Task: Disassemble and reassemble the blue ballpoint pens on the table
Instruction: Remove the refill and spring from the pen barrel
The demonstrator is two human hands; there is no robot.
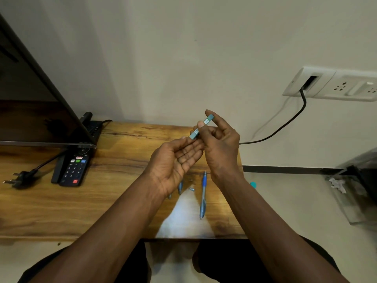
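Hands meet above the table (122,180). The right hand (220,144) pinches a short blue barrel (195,133), tilted, between thumb and fingers. The left hand (173,162) lies open, palm up, with its fingertips at the barrel's lower end. Below the hands, a whole blue pen (203,193) lies on the wood, with small loose parts (191,189) just to its left, one partly hidden by the left wrist. Farther left lie a remote (74,168) and a plug (19,178). Behind them stands a dark screen (30,88). A socket (334,84) sits on the wall.
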